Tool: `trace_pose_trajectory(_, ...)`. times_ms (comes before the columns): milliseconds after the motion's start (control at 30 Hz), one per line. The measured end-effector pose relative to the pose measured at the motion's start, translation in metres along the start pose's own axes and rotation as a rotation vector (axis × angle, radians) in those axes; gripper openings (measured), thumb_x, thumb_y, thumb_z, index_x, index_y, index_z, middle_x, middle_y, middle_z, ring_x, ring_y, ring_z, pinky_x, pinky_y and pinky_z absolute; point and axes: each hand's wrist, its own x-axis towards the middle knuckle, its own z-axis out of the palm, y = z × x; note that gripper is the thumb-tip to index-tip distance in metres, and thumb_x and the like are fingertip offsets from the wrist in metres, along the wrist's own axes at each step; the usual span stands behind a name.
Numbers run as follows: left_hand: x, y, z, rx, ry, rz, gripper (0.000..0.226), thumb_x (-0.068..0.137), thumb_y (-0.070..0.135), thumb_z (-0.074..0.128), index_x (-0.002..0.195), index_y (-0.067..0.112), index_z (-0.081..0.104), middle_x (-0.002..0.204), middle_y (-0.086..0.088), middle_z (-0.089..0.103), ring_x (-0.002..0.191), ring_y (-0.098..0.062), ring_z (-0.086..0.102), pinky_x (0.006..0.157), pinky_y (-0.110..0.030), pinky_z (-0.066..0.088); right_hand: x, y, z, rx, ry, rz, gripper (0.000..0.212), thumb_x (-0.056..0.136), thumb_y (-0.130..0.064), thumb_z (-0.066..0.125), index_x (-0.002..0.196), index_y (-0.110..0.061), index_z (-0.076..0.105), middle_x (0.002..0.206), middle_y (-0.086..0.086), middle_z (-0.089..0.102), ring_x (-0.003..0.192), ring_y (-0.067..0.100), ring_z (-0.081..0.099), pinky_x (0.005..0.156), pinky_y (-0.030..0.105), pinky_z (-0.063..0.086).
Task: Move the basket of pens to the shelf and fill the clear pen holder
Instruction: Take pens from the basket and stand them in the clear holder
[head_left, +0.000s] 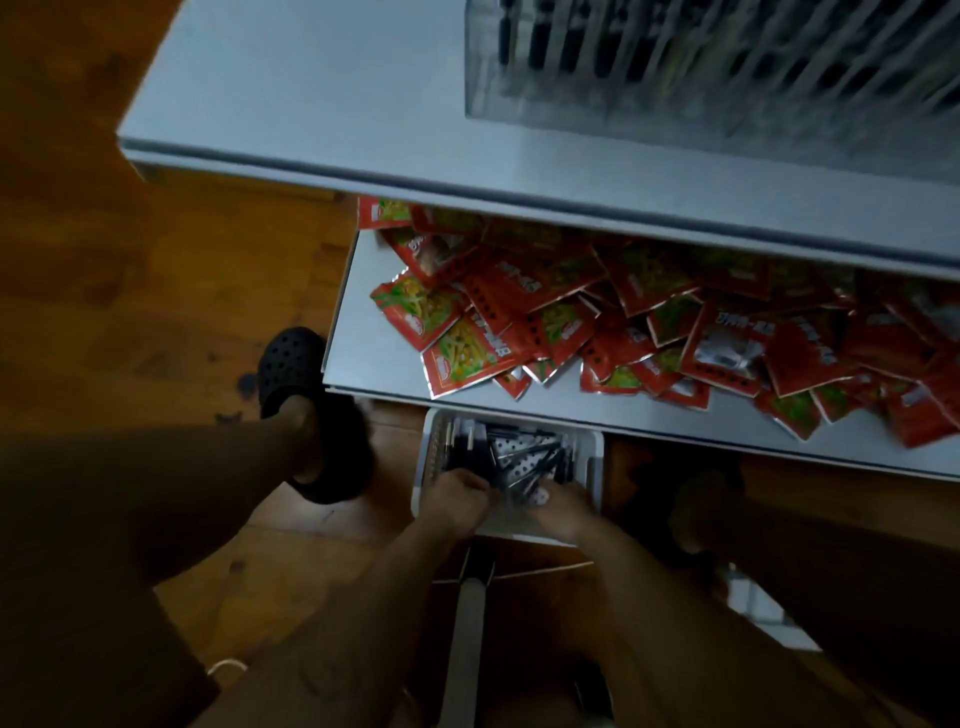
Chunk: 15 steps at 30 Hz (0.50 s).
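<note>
The left hand (457, 496) and the right hand (563, 506) are both down inside the basket (595, 467), knuckles up, fingers curled in among the pens (519, 457). Blur hides the fingertips, so I cannot tell whether either hand holds a bunch of pens or only rakes through them.

The basket sits on the floor (156, 260), just beside a foot in a black clog (288, 369). Its far end is tucked under the front edge of the lower shelf (363, 332). That is the first hazard: a straight lift would probably knock the far rim against the shelf edge, so the basket likely needs drawing back toward the person first.

The pens lie loose and crossed, some angled upward between the hands. Any tilt during a lift could let them slide out over the low wall and scatter on the floor.

The lower shelf carries a heap of red packets (519, 322) reaching its front edge. A basket set there would probably sit crooked or push packets off.

The upper shelf (311, 93) has bare surface at its left, which looks the safer landing spot. The clear holder (727, 78) stands on its right part, blurred, with dark pens showing inside. If its slots are nearly full, forced pens may jam, and a careless push could shove the holder along the shelf.
</note>
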Motion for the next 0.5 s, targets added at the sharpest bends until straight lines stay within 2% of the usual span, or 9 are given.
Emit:
trace_pose_trajectory(33, 0.005, -0.002, 0.001, -0.028, -0.002, -0.031, 0.008, 0.089, 0.008, 0.06, 0.085, 0.014, 0.061, 0.081, -0.006, 0.063, 0.068, -0.017, 0.058, 0.051, -0.021, 0.043, 0.004, -0.001, 0.0, 0.048, -0.029, 0.036, 0.06, 0.097, -0.028, 0.054, 0.149, -0.011, 0.029, 0.135, 0.02, 0.044, 0.119, 0.036, 0.049, 0.084, 0.037, 0.048)
trace_pose_trajectory(100, 0.017, -0.002, 0.004, -0.092, 0.001, -0.061, 0.006, 0.087, 0.01, 0.062, 0.092, 0.013, 0.064, 0.084, -0.009, 0.066, 0.071, -0.022, 0.06, 0.056, -0.026, 0.045, 0.015, 0.0, 0.001, 0.076, -0.045, 0.093, 0.069, 0.096, -0.035, 0.055, 0.152, -0.013, 0.021, 0.151, 0.022, 0.027, 0.132, 0.038, 0.039, 0.096, 0.038, 0.046)
trace_pose_trajectory(133, 0.021, -0.001, 0.004, -0.121, 0.003, -0.057, 0.008, 0.087, 0.013, 0.064, 0.094, 0.013, 0.064, 0.084, -0.01, 0.067, 0.072, -0.023, 0.06, 0.058, -0.029, 0.045, 0.019, 0.001, 0.001, 0.02, -0.029, 0.116, 0.073, 0.092, -0.046, 0.055, 0.15, -0.015, 0.024, 0.154, 0.02, 0.023, 0.135, 0.038, 0.034, 0.104, 0.038, 0.041)
trace_pose_trajectory(200, 0.027, 0.004, 0.003, -0.17, 0.014, -0.034, 0.004, 0.088, 0.016, 0.066, 0.09, 0.014, 0.063, 0.079, -0.008, 0.064, 0.071, -0.022, 0.057, 0.057, -0.029, 0.044, 0.03, 0.002, 0.005, -0.047, -0.004, 0.122, 0.073, 0.08, -0.055, 0.052, 0.142, -0.019, 0.039, 0.153, 0.016, 0.028, 0.135, 0.039, 0.031, 0.109, 0.041, 0.035)
trace_pose_trajectory(300, 0.029, 0.01, -0.001, -0.206, 0.038, -0.004, 0.007, 0.089, 0.018, 0.066, 0.09, 0.014, 0.06, 0.082, -0.007, 0.062, 0.071, -0.019, 0.057, 0.057, -0.027, 0.044, 0.033, 0.001, 0.009, -0.124, -0.014, 0.156, 0.068, 0.089, -0.047, 0.053, 0.146, -0.016, 0.033, 0.158, 0.018, 0.007, 0.142, 0.039, 0.016, 0.11, 0.04, 0.032)
trace_pose_trajectory(333, 0.028, 0.012, -0.001, -0.209, 0.038, 0.008, 0.009, 0.09, 0.019, 0.066, 0.093, 0.013, 0.061, 0.083, -0.007, 0.063, 0.071, -0.019, 0.057, 0.057, -0.027, 0.045, 0.031, 0.0, 0.009, -0.155, 0.001, 0.155, 0.067, 0.091, -0.046, 0.053, 0.146, -0.014, 0.033, 0.157, 0.019, 0.006, 0.142, 0.039, 0.016, 0.11, 0.041, 0.032)
trace_pose_trajectory(433, 0.026, 0.011, 0.0, -0.205, 0.043, 0.022, 0.01, 0.088, 0.019, 0.067, 0.092, 0.013, 0.061, 0.083, -0.009, 0.064, 0.074, -0.022, 0.059, 0.056, -0.027, 0.044, 0.028, 0.0, 0.013, -0.232, 0.064, 0.125, 0.05, 0.09, -0.034, 0.053, 0.134, -0.01, 0.05, 0.149, 0.021, 0.026, 0.133, 0.038, 0.033, 0.107, 0.043, 0.038)
trace_pose_trajectory(500, 0.026, 0.008, 0.001, -0.194, 0.048, 0.033, 0.009, 0.086, 0.02, 0.069, 0.086, 0.016, 0.06, 0.081, -0.008, 0.065, 0.075, -0.023, 0.06, 0.058, -0.028, 0.044, 0.023, 0.001, 0.018, -0.282, 0.077, 0.127, 0.042, 0.094, -0.027, 0.05, 0.131, -0.007, 0.054, 0.148, 0.023, 0.022, 0.131, 0.037, 0.036, 0.11, 0.039, 0.036)
